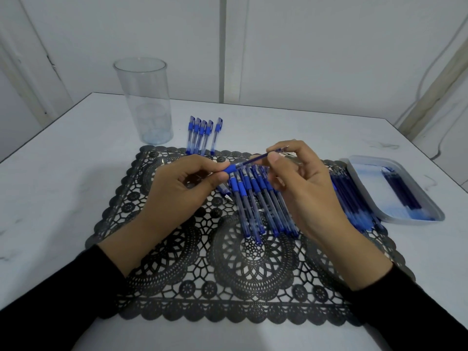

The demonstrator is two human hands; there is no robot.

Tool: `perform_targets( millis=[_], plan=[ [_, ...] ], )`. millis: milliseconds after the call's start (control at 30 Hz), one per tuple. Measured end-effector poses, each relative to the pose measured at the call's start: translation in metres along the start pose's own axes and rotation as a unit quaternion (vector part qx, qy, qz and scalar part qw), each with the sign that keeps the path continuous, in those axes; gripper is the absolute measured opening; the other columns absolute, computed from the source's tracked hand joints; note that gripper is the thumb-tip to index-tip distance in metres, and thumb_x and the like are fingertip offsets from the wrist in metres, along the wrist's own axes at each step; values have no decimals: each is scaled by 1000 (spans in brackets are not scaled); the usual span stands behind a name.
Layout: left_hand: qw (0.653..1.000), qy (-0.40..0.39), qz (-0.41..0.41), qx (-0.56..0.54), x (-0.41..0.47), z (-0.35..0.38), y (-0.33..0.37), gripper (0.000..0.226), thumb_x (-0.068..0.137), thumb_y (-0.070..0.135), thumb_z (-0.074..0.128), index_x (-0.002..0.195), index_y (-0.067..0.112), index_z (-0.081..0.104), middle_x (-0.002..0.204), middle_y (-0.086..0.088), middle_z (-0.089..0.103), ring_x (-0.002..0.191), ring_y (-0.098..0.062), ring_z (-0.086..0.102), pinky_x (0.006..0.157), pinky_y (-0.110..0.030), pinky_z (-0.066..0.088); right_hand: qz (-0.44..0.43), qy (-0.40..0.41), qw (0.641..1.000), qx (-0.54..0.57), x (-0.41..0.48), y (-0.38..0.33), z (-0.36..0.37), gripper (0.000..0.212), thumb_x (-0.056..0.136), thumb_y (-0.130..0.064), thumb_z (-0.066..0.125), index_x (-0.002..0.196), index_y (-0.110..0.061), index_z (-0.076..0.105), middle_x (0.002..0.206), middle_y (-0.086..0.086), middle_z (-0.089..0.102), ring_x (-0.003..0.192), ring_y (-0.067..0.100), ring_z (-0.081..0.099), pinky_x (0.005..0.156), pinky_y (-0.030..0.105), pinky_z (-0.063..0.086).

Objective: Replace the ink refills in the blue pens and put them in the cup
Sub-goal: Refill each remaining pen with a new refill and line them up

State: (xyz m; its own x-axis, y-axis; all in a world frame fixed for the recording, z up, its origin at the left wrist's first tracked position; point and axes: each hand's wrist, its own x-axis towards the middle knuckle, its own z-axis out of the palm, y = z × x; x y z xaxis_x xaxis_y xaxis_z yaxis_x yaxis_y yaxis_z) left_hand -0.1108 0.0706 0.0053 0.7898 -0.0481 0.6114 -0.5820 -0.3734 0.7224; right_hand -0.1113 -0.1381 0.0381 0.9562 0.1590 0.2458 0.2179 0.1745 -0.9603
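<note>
Nearest, two black sleeves, left [63, 287] and right [417, 300], coming in from the lower corners over a black lace mat [228, 287] spread on a white marbled table [50, 186].

Above the mat's middle, both hands raised and close together, joined by one pen. Left hand [177, 193] curled, thumb and forefinger pinched on the blue rubber grip of a pen barrel [230, 169]. Right hand [304, 183] clamped by thumb and fingertips on a thin dark-blue refill [255, 159], which runs out of the grip end and slants up to the right, its point past the forefinger.

Under the hands, flat on the mat, a row of blue pens [258, 206] side by side, blue grips toward the far end. Faint print on one or two barrels, too small to read. Just beside the row's left end, below the left thumb, a short clear piece with a metal point [225, 193].

At the mat's right edge, partly behind the right hand, a pile of refills [354, 198], dark blue and closely packed. Touching or just beside that pile, a grey tray [430, 211] on the table, with a few more dark refills [402, 188] lying inside.

Farther back, just beyond the mat's far edge, five capped pens [203, 134] in a tight line, caps away from the camera. Left of them, a tall clear cup [144, 102], upright on the table near the wall.
</note>
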Motion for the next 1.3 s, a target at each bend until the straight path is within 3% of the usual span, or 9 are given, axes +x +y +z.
perform_targets(
  millis=[233, 367, 467, 700, 800, 900, 1000, 1133, 1300],
  plan=[
    [1000, -13, 8, 13, 1, -1, 0, 20, 84, 22, 72, 103, 17, 73, 97, 7, 74, 84, -13, 71, 75, -28, 58, -3, 27, 998, -59, 3, 6, 6, 13, 87, -21, 66, 94, -13, 74, 64, -16, 62, 62, -1, 52, 68, 18, 42],
    [1000, -10, 9, 25, 1, -1, -1, 19, 84, 21, 73, 103, 16, 74, 94, 4, 74, 82, -15, 70, 73, -32, 57, 9, 10, 999, -46, 8, 10, 10, 10, 85, -9, 70, 95, -10, 74, 78, -5, 69, 72, 5, 59, 71, 19, 49],
    [1000, -13, 7, 28, 1, -2, -3, 20, 84, 21, 73, 103, 16, 74, 92, 3, 74, 81, -16, 70, 73, -33, 57, 15, -8, 998, -54, 11, 12, 13, 11, 81, -4, 73, 92, -9, 71, 77, -4, 68, 71, 7, 59, 72, 18, 50],
    [998, -29, -32, 37, 3, -21, -11, 23, 83, 24, 73, 104, 15, 76, 92, 6, 75, 79, -13, 70, 73, -26, 58, 72, -61, 989, -111, 21, 14, 15, 19, 82, -11, 75, 101, -10, 73, 82, -7, 71, 72, 8, 60, 70, 15, 50],
    [996, -28, -49, 64, 1, -33, -15, 23, 80, 28, 73, 102, 23, 75, 95, 11, 74, 85, -6, 70, 79, -20, 56, 9, -103, 944, -313, 19, 20, 16, 11, 84, -22, 75, 95, -21, 72, 71, -25, 62, 59, 4, 43, 58, 11, 39],
    [993, -30, -67, 88, 0, -41, -21, 22, 81, 23, 76, 103, 20, 77, 94, 9, 75, 84, -9, 70, 79, -25, 57, -95, -135, 854, -493, 17, 27, 18, 8, 85, -29, 74, 90, -23, 70, 88, -15, 59, 76, 0, 46, 69, 8, 31],
    [992, -33, -69, 96, -2, -41, -19, 21, 82, 20, 77, 103, 20, 77, 93, 10, 74, 84, -7, 70, 78, -20, 55, -146, -138, 808, -553, 14, 33, 21, 12, 85, -25, 74, 89, -16, 68, 88, -7, 49, 87, 11, 42, 77, 19, 29],
    [992, -50, -60, 101, -4, -38, -14, 21, 82, 19, 78, 102, 25, 75, 90, 15, 72, 83, -2, 68, 74, -10, 50, -148, -137, 784, -587, 11, 34, 25, 13, 88, -23, 71, 92, -11, 68, 91, -2, 50, 92, 17, 44, 81, 24, 32],
    [991, -53, -64, 103, -6, -39, -13, 22, 82, 17, 78, 103, 22, 76, 90, 11, 74, 81, -8, 69, 74, -15, 53, -147, -142, 778, -595, 11, 37, 28, 12, 91, -20, 67, 92, -9, 69, 93, 3, 55, 93, 19, 47, 79, 21, 30]
  ],
)
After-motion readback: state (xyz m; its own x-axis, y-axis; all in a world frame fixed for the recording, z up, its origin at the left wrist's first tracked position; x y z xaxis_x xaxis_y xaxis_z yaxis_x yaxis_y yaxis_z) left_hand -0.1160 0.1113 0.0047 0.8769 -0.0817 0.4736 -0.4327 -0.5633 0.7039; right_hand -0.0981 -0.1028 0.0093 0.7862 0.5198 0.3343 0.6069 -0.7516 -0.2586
